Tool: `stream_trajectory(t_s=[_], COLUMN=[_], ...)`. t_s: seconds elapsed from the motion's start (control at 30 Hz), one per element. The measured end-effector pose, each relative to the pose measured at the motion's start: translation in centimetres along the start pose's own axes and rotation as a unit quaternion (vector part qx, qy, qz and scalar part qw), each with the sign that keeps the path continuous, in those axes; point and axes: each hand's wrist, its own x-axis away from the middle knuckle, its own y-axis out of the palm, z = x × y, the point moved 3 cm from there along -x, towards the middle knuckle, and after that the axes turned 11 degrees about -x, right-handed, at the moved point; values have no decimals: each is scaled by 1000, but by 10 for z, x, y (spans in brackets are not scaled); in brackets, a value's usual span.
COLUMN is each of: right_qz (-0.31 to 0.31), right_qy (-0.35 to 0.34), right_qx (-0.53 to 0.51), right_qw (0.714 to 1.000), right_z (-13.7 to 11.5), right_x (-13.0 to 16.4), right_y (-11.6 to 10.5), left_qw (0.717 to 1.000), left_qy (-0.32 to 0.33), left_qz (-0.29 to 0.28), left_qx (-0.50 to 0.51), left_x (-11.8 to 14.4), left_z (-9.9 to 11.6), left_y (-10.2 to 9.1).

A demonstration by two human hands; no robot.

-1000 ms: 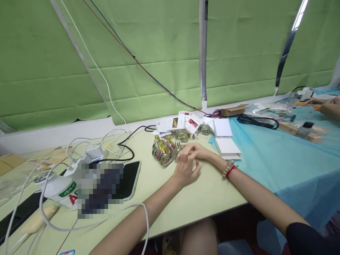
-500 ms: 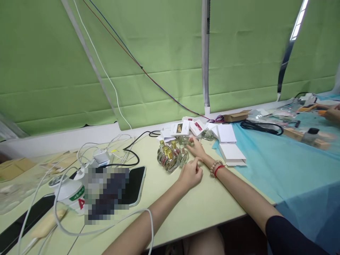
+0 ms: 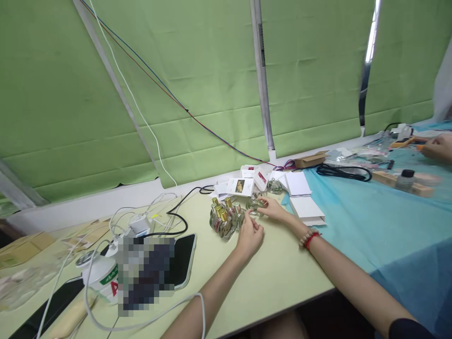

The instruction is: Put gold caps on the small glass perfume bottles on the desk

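While hands (image 3: 259, 219) hold bottle (image 3: 254, 203) upright

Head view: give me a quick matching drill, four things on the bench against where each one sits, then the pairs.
Things:
1. glass bottle
2. gold-capped bottles
3. dark tablet
4. white boxes

Places:
A. on the blue cloth
B. flat on the table, left of the bottle cluster
C. between the left hand and right hand
D. clustered just left of the left hand

Pairs: 1-C, 2-D, 3-B, 4-A
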Motion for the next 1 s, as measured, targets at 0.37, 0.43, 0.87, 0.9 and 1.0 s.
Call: stream_trajectory(t_s=[0.37,0.43,0.87,0.9,1.0], right_qz=[-156,-93,23,3,-37], right_qy=[146,139,-32,-36,-41], right_qx=[-204,-223,309,317,317], right_qw=[956,960,950,948,947], right_z=[-12,-10,-1,1,7], right_x=[6,3,3,3,2], right_y=[-19,-24,-31,-28,-21], left_qw=[997,998,993,991,987], left_qy=[19,17,19,18,21], left_qz=[68,56,-18,-25,-36], left_qx=[-8,-39,116,132,156], left_x=[2,2,1,1,-1], left_z=[6,7,14,13,11], left_y=[-9,-9,-4,-4,-2])
